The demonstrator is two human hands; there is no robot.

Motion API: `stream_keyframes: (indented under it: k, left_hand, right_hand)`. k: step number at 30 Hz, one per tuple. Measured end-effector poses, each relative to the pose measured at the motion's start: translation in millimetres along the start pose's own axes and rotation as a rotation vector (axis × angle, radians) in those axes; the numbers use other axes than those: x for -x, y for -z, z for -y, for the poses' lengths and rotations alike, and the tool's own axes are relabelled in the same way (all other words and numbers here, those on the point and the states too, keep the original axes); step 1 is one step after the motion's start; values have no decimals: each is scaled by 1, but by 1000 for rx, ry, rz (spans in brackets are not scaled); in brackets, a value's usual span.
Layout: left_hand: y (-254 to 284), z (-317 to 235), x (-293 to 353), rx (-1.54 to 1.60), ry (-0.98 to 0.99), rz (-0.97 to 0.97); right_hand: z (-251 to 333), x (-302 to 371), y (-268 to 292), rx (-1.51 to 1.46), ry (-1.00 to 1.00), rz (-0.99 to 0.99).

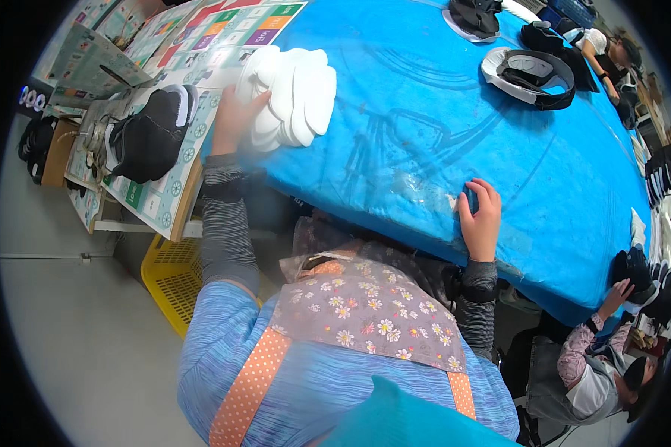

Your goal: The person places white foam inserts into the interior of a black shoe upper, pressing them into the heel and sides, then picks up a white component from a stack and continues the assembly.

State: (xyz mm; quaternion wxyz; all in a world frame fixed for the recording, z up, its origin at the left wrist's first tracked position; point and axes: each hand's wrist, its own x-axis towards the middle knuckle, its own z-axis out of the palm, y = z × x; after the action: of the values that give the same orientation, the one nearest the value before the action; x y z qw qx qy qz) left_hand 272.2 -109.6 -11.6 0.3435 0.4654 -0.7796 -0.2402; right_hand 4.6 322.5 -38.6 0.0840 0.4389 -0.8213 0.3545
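Observation:
At the left end of the blue-covered table (425, 149) lies a pile of flat white curved pieces, shaped like cap brim inserts (298, 93). My left hand (236, 119) grips the pile's left edge, its thumb across the white pieces; the far fingers are partly hidden and a little blurred. Near the front edge of the table, my right hand (482, 220) rests on the blue cover with thumb and fingers apart, holding nothing. A small pale patch (452, 201) shows beside its thumb.
Left of me, a side table with patterned sheets (168, 190) bears black-and-white caps (153, 134). Below stands a yellow basket (173, 279). More caps (533, 78) lie at the far right. One co-worker (585, 372) handles caps at the right; another person (600, 52) is farther off.

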Motion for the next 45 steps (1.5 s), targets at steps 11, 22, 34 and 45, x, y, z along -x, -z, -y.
stream_keyframes:
  k: [11, 22, 34, 45]
  left_hand:
    - [-17, -32, 18, 28, -73, -58]
    - [-13, 16, 14, 509, 64, 141]
    - [-21, 19, 4, 239, 71, 32]
    - [1, 57, -10, 195, -11, -205]
  right_hand:
    - [-2, 1, 1, -1, -7, 16]
    - [0, 0, 0, -12, 5, -7]
    - [2, 0, 0, -2, 28, -18]
    - [3, -1, 0, -12, 31, -7]
